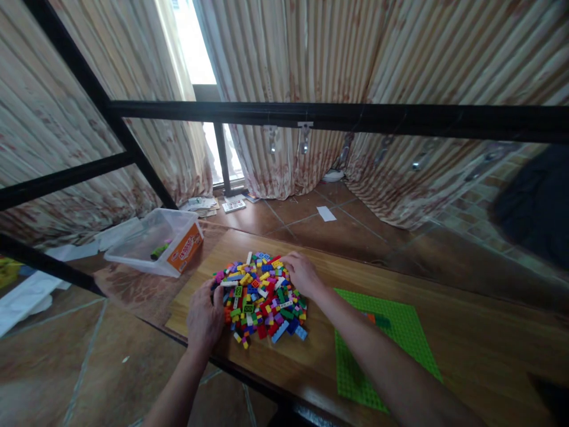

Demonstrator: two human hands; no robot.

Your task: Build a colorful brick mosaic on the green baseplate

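Note:
A heap of small toy building bricks in many colours lies on the wooden tabletop. My left hand rests against the heap's left side, its fingers curved and the thumb apart from them. A white brick lies by its fingertips. Across the heap, my right hand touches the far right edge with its fingers reaching over the bricks, near a yellow brick. Neither hand shows a brick clearly held. Under my right forearm lies a green studded baseplate, partly covered, with a few bricks on it.
A clear plastic box with an orange label stands at the table's left end, a few green pieces inside. Black metal bars cross beyond the table. Behind them hang striped curtains; papers lie on the tiled floor.

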